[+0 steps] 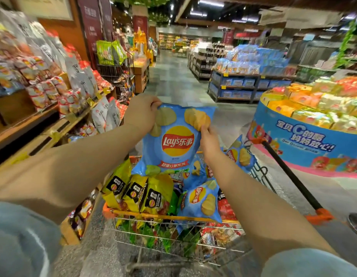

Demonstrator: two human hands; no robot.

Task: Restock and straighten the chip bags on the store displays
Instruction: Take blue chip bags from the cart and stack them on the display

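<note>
The left hand (142, 113) is closed on the top left corner of a blue Lay's bag (174, 140), fingers curled over the seal. The right hand (208, 140) pinches the same bag at its right edge, a little below the top. Between the two, the bag is held upright and face-on, raised above the shopping cart (173, 217).

Below it, the cart is seen loaded with stock: yellow bags (137, 193) to the left, further blue bags (201, 202) to the right, green and red packs beneath.

The step in hand is judged to be the carry from cart to display; the bag is lifted out but not yet placed. Snack shelves (53, 90) stand just left of the cart, blurred; no matching blue facing can be made out there. The next move is judged to call for a turn toward the correct shelf, with the bag set upright, label forward.
</note>
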